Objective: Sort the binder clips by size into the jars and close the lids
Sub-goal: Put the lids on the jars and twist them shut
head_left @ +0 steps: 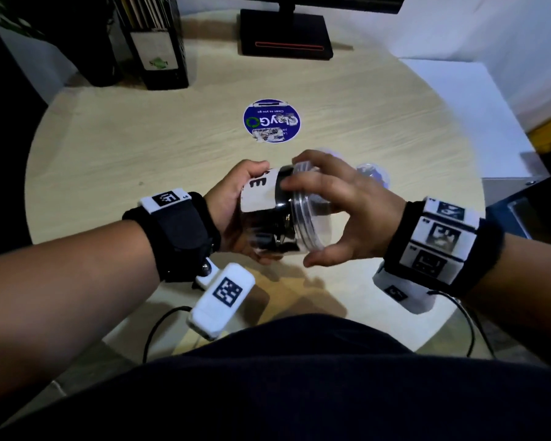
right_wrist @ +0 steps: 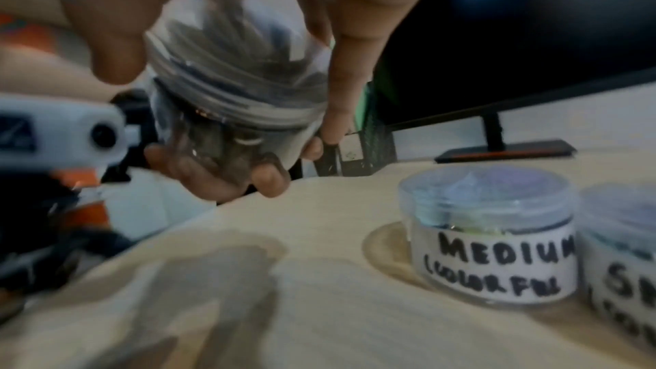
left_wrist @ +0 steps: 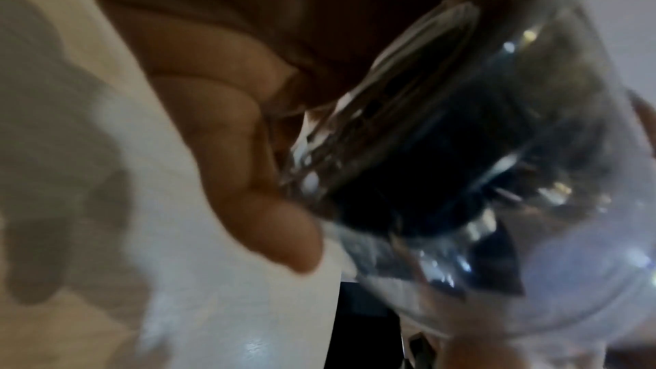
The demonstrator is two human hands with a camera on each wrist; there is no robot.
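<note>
Left hand grips the tilted jar; right hand fingers curl round its lid. Keep the lid square, twisting until snug.

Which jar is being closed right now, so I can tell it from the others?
Over the near edge of the round table, the left hand grips a clear jar tipped sideways while the right hand holds its lid. Unlike the lidded MEDIUM jar and its neighbour standing on the table, it is held up and shows dark clips.
</note>
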